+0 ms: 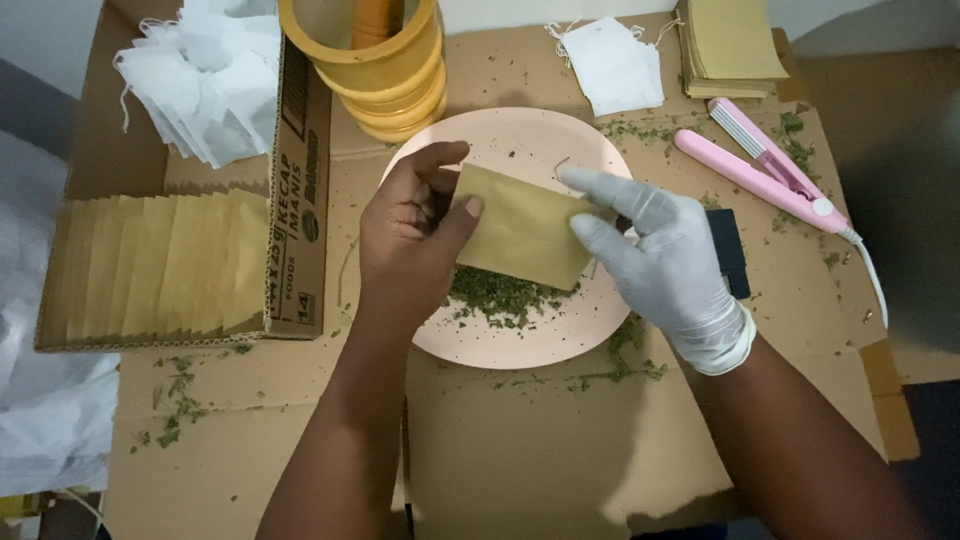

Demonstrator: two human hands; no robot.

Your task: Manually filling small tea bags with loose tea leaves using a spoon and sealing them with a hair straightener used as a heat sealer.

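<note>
Bare left hand (410, 235) and white-gloved right hand (665, 265) both pinch flat tan paper envelope (522, 237) above round pink plate (520, 235) holding green dried leaf crumbs (500, 293). Risk imo: envelope tilts, leaf spills onto cardboard-covered counter (520, 440), already littered.

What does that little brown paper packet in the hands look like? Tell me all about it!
The small tan paper envelope is flat, rectangular and plain, like kraft paper. It is tilted, its right end lower. The bare left hand pinches its left end, thumb on top. The white-gloved right hand holds its right edge with the fingertips. It hangs over the round pink plate, just above a pile of dried green leaf bits. Whether it is open cannot be told.
</note>
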